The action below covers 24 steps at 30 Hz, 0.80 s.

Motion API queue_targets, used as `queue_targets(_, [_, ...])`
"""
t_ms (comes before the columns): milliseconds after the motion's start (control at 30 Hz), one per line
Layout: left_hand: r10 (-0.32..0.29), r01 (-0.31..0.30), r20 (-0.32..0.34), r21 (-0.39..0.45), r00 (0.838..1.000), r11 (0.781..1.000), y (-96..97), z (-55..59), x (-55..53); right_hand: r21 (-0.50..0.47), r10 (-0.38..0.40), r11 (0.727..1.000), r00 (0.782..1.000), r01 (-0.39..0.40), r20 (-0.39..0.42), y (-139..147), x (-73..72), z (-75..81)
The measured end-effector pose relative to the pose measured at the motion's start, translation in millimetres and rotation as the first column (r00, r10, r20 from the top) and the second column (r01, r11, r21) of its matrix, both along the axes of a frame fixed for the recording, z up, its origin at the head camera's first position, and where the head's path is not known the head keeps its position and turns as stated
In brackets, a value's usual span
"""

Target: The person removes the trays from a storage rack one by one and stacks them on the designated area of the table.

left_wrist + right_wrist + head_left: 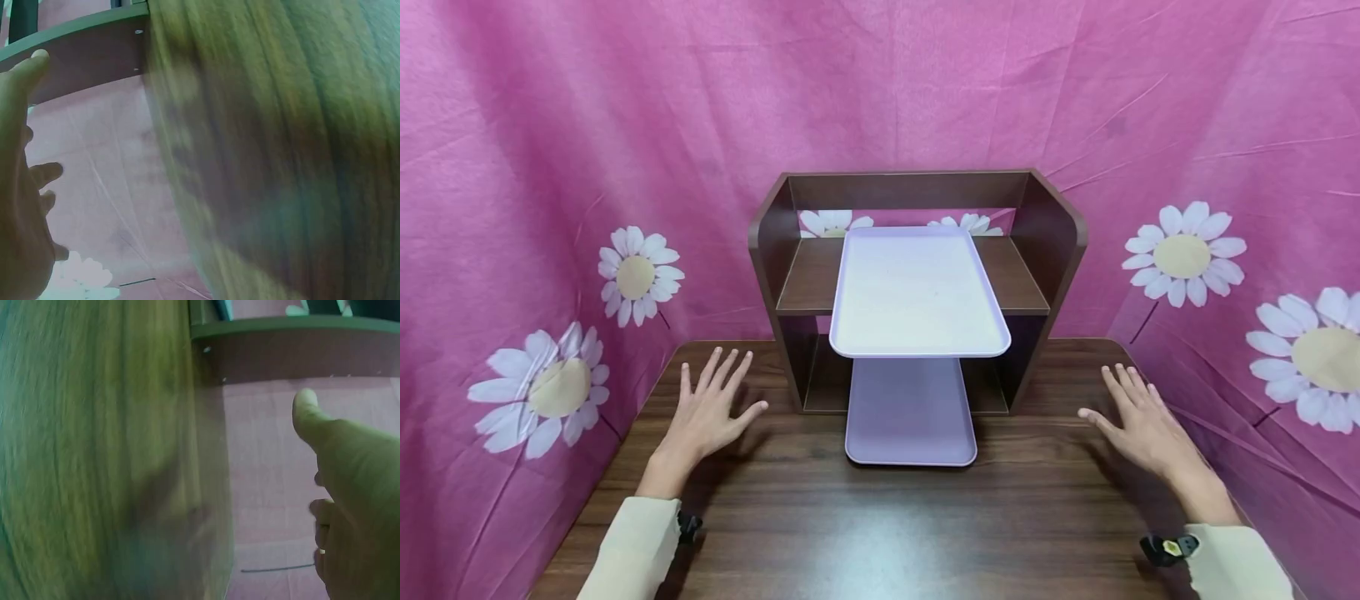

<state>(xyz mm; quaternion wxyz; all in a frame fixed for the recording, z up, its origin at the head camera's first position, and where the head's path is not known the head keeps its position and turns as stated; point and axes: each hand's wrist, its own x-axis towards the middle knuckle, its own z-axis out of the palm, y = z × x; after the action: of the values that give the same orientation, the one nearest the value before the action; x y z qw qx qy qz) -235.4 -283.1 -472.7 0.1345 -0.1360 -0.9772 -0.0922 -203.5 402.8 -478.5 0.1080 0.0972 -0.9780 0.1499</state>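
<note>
My left hand (pixel 706 417) hovers over the left part of the table, fingers spread and holding nothing. On the other side my right hand (pixel 1144 425) is likewise held above the wood, its fingers straight and the thumb pointing inward. Between them, at the back, stands a dark brown two-level shelf (pixel 1060 250). A pale lilac tray (pixel 917 292) lies on its upper level and juts out over the front edge. Below, a second lilac tray (pixel 912 417) sticks out of the lower level onto the table. Neither hand touches the shelf or the trays.
The brown wood-grain table (pixel 880 533) spreads in front of the shelf. A pink curtain (pixel 895 92) with large white daisies hangs close behind and along both sides. Each wrist wears a dark strap, the right one (pixel 1168 550) with a yellow mark.
</note>
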Motion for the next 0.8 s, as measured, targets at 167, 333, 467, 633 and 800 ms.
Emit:
queue_targets(167, [-0.034,0.034,-0.093,0.005,0.995,0.999,3.3,5.3,0.9,-0.018,-0.073,0.997,0.997,0.074,0.018,-17,4.8,12.5])
queue_targets(333, [-0.051,0.056,-0.168,0.021,0.984,0.998,9.8,12.5,2.1,-0.088,-0.06,0.995,0.998,0.056,-0.035,-41,10.8,24.5])
queue_targets(467, [-0.056,0.077,-0.225,0.084,0.973,0.994,16.7,18.5,1.8,-0.192,-0.042,0.981,0.998,0.033,-0.043,-61,16.0,31.1])
queue_targets(633, [-0.046,0.095,-0.249,0.19,0.967,0.977,26.4,28.4,2.4,-0.364,-0.012,0.931,0.999,0.03,0.053,-83,22.7,34.2])
queue_targets(800, [-0.012,0.085,-0.243,0.291,0.97,0.953,34.7,36.5,2.0,-0.527,0.029,0.847,0.985,0.068,0.172,-102,27.7,33.8])
